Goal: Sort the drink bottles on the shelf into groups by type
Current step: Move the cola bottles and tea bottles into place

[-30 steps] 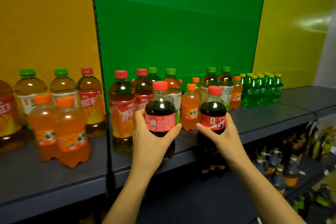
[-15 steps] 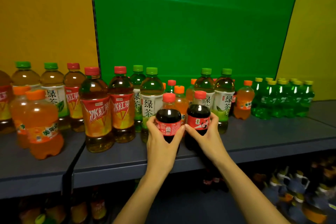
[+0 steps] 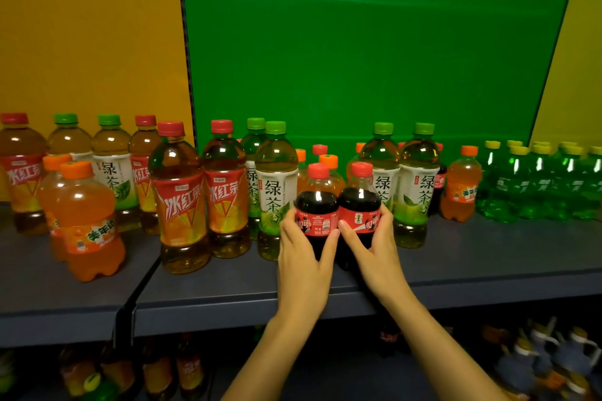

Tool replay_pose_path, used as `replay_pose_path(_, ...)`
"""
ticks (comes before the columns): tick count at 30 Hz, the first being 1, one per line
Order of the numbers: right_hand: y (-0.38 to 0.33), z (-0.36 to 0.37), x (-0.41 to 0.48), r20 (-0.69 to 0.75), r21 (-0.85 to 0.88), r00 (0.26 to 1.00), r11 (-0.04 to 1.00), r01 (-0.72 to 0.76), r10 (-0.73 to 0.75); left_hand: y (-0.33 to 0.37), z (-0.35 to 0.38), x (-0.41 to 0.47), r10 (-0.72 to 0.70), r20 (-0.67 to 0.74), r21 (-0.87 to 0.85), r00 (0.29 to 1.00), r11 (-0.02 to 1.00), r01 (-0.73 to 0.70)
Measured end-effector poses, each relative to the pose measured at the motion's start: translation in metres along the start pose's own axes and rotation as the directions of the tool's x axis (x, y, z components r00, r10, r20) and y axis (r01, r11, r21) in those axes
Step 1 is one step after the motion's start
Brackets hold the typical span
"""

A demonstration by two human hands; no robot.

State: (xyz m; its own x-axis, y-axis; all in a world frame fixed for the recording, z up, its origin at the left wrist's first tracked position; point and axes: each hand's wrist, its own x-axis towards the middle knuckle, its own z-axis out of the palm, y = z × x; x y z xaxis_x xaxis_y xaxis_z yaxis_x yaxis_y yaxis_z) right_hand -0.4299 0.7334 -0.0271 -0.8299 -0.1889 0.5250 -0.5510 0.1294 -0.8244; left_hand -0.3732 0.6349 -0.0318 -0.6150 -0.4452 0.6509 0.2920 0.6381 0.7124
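My left hand gripped one cola bottle, my right hand a second cola bottle — upright, touching, at the shelf front. Only the green soda bottles stood grouped; iced teas, green teas and orange sodas sat mixed — mostly unsorted, I judged.

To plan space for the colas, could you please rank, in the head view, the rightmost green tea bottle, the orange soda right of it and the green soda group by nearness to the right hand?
1. Rightmost green tea bottle, just beside the fingers of the right hand.
2. Orange soda bottle, further right on the shelf.
3. Green soda group, at the shelf's far right.
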Motion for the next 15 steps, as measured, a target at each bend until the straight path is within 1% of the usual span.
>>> replay_pose_path(2,-0.003,-0.003,0.000,-0.018,-0.036,0.999,0.999,0.029,-0.030,0.001,0.000,-0.001,0.006,-0.053,0.057,0.999,0.998,-0.003)
replay_pose_path(4,-0.009,-0.007,0.000,-0.050,-0.076,0.997,0.995,0.060,-0.064,-0.001,-0.002,0.000,0.027,-0.101,0.151,0.994,0.989,-0.011)
replay_pose_path(7,-0.023,-0.011,0.002,-0.092,-0.160,0.987,0.980,0.116,-0.132,-0.002,-0.010,0.003,0.079,-0.120,0.263,0.990,0.964,-0.045)
replay_pose_path(9,-0.037,-0.011,0.004,-0.111,-0.201,0.971,0.962,0.185,-0.210,-0.002,-0.019,0.005,0.090,-0.111,0.257,0.990,0.965,-0.059)
replay_pose_path(11,-0.053,-0.008,0.004,-0.117,-0.210,0.948,0.940,0.268,-0.296,-0.003,-0.034,0.006,0.134,-0.146,0.234,0.980,0.967,-0.097)
replay_pose_path(13,-0.069,-0.001,0.003,-0.115,-0.181,0.923,0.922,0.343,-0.367,-0.008,-0.053,0.009,0.204,-0.224,0.231,0.953,0.961,-0.151)
replay_pose_path(15,-0.084,0.012,0.001,-0.094,-0.122,0.909,0.911,0.395,-0.407,-0.014,-0.075,0.014,0.263,-0.320,0.248,0.910,0.951,-0.188)
